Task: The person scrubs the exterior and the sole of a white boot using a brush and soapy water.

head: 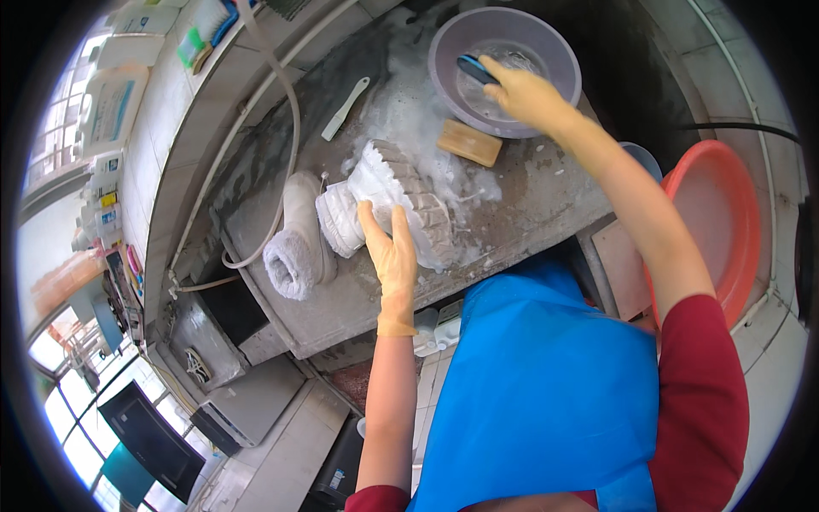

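Both of my hands wear yellow rubber gloves. My right hand [528,96] grips a blue and black brush [477,69] inside a grey plastic basin [441,61] that holds some water. My left hand [389,240] rests on a white boot [365,185] lying on its side, its ridged sole covered in suds; finger and thumb are spread on it. Beside it, left of the boot, lies a second pale boot [307,237] with a fluffy lining at its opening. A bar of soap [469,143] is by the basin. A white-handled brush [346,109] lies further left.
Suds cover part of the wet stone counter [512,217]. A hose [295,128] curves down beside the pale boot. At the right stands a red plastic basin [710,224]. Plastic jugs [112,109] and a green and white brush [190,48] stand along the tiled ledge.
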`<state>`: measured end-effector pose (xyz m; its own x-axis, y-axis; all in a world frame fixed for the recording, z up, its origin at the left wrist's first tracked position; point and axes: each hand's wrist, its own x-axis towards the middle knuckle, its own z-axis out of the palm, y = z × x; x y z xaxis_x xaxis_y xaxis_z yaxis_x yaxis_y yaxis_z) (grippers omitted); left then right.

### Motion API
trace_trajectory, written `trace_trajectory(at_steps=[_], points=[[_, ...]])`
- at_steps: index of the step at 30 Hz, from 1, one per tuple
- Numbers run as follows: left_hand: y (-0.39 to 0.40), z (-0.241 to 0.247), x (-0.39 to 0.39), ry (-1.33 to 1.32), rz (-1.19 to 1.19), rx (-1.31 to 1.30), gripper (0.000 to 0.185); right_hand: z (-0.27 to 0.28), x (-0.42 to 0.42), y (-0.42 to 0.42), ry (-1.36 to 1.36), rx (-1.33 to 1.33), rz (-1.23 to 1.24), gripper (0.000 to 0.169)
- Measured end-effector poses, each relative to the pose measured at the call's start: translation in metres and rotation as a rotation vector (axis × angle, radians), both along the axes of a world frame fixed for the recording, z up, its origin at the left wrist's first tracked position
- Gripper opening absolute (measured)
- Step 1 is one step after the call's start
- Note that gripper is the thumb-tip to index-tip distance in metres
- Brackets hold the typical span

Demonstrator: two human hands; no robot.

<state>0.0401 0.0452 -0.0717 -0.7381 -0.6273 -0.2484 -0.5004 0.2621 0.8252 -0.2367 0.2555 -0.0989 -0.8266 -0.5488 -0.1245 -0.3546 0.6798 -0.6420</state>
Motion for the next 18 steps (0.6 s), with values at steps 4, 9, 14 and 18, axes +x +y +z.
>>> trace_trajectory(at_steps=[4,9,14,18], points=[[-0.004,-0.034,-0.013,0.042,-0.157,-0.218,0.066,0.017,0.113,0.001,-0.586,-0.182,0.001,0.066],[-0.01,-0.062,-0.002,0.07,-0.135,-0.209,0.054,0.003,0.25,-0.031,-0.595,-0.555,-0.138,0.062],[-0.016,-0.071,0.02,0.194,-0.088,-0.121,0.051,-0.004,0.31,-0.035,-0.767,-0.197,-0.075,0.068],[-0.017,-0.071,0.02,0.184,-0.112,-0.127,0.052,-0.009,0.314,-0.044,-0.38,-0.361,-0.187,0.067]])
